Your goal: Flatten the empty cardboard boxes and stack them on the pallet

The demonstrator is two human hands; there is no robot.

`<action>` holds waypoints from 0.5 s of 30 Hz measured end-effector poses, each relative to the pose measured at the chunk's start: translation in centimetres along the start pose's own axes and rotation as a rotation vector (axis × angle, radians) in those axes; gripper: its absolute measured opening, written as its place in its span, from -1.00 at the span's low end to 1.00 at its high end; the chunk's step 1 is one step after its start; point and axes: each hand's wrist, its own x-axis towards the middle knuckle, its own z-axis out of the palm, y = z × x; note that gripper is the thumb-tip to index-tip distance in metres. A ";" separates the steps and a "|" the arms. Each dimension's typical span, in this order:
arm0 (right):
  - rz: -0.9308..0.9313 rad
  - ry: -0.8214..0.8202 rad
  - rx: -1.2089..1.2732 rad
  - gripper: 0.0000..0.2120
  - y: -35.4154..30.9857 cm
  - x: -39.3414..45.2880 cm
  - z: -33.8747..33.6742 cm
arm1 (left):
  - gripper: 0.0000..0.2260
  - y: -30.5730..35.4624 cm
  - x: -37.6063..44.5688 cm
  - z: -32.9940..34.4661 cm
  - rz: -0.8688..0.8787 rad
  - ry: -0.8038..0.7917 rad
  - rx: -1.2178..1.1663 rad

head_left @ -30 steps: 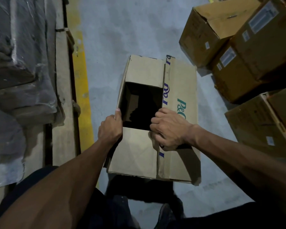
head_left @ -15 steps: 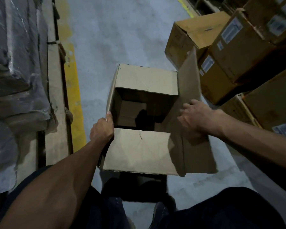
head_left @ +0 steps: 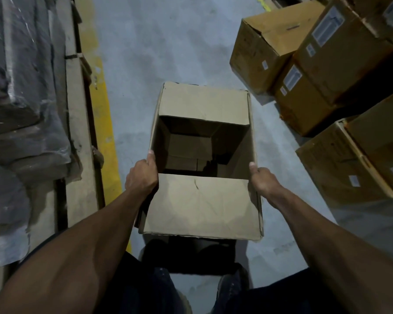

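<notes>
One open cardboard box point(head_left: 202, 207) sits in the middle, held up over the grey concrete floor point(head_left: 168, 41). Two of its flaps are folded in flat, one near and one far, plain brown and a bit creased, and the inside is dark with loose card at the bottom. The left hand point(head_left: 141, 175) is clamped on the box's left edge, thumb along the rim. The right hand point(head_left: 262, 177) grips the right edge the same way.

On the right there's a pile of five closed cartons point(head_left: 322, 71), a more orange-brown, with white labels. On the left is one wooden pallet point(head_left: 75, 132) loaded with something under wrinkly plastic wrap point(head_left: 21, 87), and a worn yellow floor stripe point(head_left: 102, 114) runs beside it.
</notes>
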 end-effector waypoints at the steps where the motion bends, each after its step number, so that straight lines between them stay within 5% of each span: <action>1: 0.031 0.042 0.077 -0.39 -0.1 0.4 0.3 | -0.30 0.2 0.1 0.0 -0.002 -0.008 -0.007; 6: 0.103 0.148 0.236 -0.41 -1.5 3.7 -0.7 | -0.30 2.6 2.3 0.2 -0.015 -0.057 -0.033; 15: 0.048 0.404 0.232 -0.58 -2.6 6.3 0.3 | -0.39 4.4 4.1 0.7 0.028 0.098 0.069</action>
